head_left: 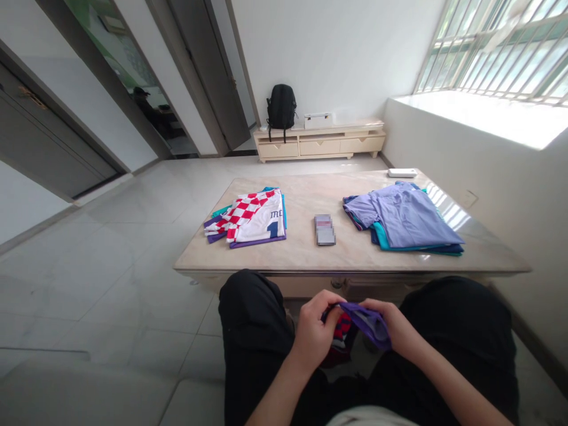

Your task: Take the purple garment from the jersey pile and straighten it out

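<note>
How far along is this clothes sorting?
Done, it seems: a folded stack topped by a red-and-white checkered jersey lies on the table. In hand: left hand and right hand hold a purple garment over the lap. Left: probably the looser blue pile.

Both bare forearms reach in from the near edge and meet low between the knees of the seated legs. The left hand (313, 334) and right hand (393, 331) are curled, fingers closed in a pinch, knuckles up, close together.
</note>
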`<state>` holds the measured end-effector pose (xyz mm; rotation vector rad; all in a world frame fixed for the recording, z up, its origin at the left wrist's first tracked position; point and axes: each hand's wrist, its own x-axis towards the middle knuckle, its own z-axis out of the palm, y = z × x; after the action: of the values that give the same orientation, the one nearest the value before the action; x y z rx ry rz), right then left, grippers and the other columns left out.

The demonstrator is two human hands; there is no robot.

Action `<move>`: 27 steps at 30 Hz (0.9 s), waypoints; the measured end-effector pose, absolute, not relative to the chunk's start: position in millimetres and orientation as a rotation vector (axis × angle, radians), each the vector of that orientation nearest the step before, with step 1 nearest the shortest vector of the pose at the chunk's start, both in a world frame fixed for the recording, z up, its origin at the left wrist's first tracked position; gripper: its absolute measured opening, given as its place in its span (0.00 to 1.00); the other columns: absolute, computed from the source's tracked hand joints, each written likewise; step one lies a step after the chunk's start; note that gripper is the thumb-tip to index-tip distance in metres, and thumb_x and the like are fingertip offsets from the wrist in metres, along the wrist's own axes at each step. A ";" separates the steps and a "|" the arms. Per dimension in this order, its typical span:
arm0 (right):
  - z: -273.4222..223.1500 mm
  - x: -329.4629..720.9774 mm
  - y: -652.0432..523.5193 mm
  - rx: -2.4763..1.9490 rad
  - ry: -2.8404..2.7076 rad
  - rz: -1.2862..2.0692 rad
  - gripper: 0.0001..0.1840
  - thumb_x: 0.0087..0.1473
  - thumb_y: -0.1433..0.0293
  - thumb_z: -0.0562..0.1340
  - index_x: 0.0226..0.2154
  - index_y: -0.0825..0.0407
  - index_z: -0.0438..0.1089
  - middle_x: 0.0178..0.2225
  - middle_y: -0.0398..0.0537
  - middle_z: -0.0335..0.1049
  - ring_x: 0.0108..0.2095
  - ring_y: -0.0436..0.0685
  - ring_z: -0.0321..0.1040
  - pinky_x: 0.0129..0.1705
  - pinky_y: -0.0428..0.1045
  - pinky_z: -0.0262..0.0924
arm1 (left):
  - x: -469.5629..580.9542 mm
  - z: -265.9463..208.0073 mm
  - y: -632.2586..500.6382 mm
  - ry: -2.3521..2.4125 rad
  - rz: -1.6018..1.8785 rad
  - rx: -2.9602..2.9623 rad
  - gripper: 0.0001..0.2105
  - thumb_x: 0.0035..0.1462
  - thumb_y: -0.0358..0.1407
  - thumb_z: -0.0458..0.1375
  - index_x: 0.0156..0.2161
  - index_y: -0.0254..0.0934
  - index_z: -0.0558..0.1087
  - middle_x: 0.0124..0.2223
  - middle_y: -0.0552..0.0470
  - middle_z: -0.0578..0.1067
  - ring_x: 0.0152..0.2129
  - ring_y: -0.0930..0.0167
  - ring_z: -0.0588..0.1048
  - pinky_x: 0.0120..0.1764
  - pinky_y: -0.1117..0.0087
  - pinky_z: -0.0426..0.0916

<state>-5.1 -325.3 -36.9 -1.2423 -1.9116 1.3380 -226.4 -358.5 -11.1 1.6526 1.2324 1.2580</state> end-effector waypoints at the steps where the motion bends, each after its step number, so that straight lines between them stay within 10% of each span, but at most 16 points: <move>1: -40.0 -4.3 -324.3 -1.287 -1.895 1.298 0.13 0.52 0.71 0.62 0.39 0.52 0.80 0.35 0.48 0.80 0.40 0.63 0.76 0.43 0.52 0.67 | -228.1 -11.8 -357.7 1.248 1.264 1.665 0.06 0.66 0.31 0.57 0.40 0.39 0.78 0.38 0.50 0.80 0.37 0.68 0.78 0.42 0.71 0.70; 8: -22.5 12.9 -317.8 -1.312 -1.834 1.152 0.10 0.54 0.68 0.63 0.37 0.51 0.80 0.34 0.45 0.79 0.38 0.59 0.74 0.42 0.50 0.64 | -247.8 -21.4 -343.7 1.511 1.360 1.578 0.11 0.62 0.26 0.53 0.42 0.39 0.78 0.39 0.51 0.80 0.36 0.69 0.78 0.43 0.70 0.71; 18: -26.6 1.6 -325.2 -1.242 -1.098 1.635 0.19 0.50 0.55 0.71 0.40 0.51 0.81 0.38 0.50 0.82 0.39 0.64 0.78 0.43 0.55 0.71 | -230.2 -40.8 -330.9 1.300 1.413 0.978 0.14 0.65 0.46 0.58 0.43 0.35 0.74 0.34 0.50 0.78 0.30 0.70 0.77 0.36 0.72 0.72; 27: -47.3 -10.4 -327.4 -1.406 -0.293 1.952 0.14 0.55 0.66 0.69 0.42 0.57 0.78 0.37 0.55 0.83 0.33 0.61 0.80 0.39 0.53 0.75 | -227.1 -59.5 -326.9 1.181 1.250 0.727 0.21 0.57 0.53 0.65 0.41 0.35 0.74 0.32 0.48 0.81 0.28 0.66 0.79 0.33 0.70 0.73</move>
<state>-10.4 -327.4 -47.3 -1.4058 -0.2932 1.9519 -227.1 -326.9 -59.5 0.7269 1.1813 1.2501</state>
